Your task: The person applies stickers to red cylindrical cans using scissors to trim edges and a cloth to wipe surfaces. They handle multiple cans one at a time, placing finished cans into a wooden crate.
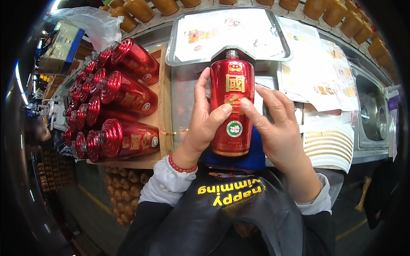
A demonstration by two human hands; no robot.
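Note:
A glossy red bottle [220,91] with gold characters, a round green-and-white label and a grey neck lies label side up in front of me. My left hand [204,121] is closed round its left side, thumb across the front over part of the gold lettering. My right hand [275,119] is open on the other side, fingers apart, one fingertip touching the gold lettering at the middle. Beneath the bottle is a blue surface [256,147], mostly hidden by it and my hands. Behind stands a tray [171,53] bearing a white sheet with gold and red decals.
Several red bottles [134,96] are stacked on their sides on a wooden board [164,106] at left. More decal sheets [299,77] and gold-striped white sheets [326,147] lie right, beside a metal sink [371,111]. Brown bottles [139,10] line the back.

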